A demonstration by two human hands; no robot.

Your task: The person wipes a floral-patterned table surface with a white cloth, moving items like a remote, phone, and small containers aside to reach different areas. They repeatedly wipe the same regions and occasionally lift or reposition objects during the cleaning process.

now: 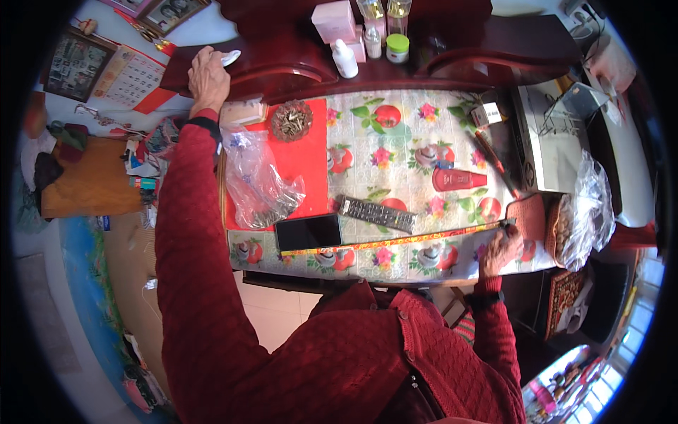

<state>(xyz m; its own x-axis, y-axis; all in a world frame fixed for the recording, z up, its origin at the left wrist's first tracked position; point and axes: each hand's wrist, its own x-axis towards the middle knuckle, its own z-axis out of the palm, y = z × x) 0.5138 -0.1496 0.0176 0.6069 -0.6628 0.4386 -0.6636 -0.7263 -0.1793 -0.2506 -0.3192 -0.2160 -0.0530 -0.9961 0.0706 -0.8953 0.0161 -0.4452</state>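
Observation:
At the upper left, my left hand (210, 78) reaches to the dark red wooden shelf (259, 52). A small white cloth or tissue (231, 57) sticks out from under its fingers. My right hand (500, 252) is at the table's right front, fingers curled by the dark end of a long, thin yellow-and-red patterned stick (392, 243). Whether it grips that end is unclear. Near the stick lie a black smartphone (309, 233) and a remote control (377, 213) in clear wrapping. A crumpled clear plastic bag (254, 180) rests below my left hand, beside my sleeve.
Bottles, a green-lidded jar (397, 49) and pink boxes (333, 21) stand on the shelf. A glass dish (292, 121) of small items sits on red sheeting. Rightward are a red tube (459, 180), a pink perforated paddle (526, 216), a basket (554, 233) and a whitish appliance (553, 143).

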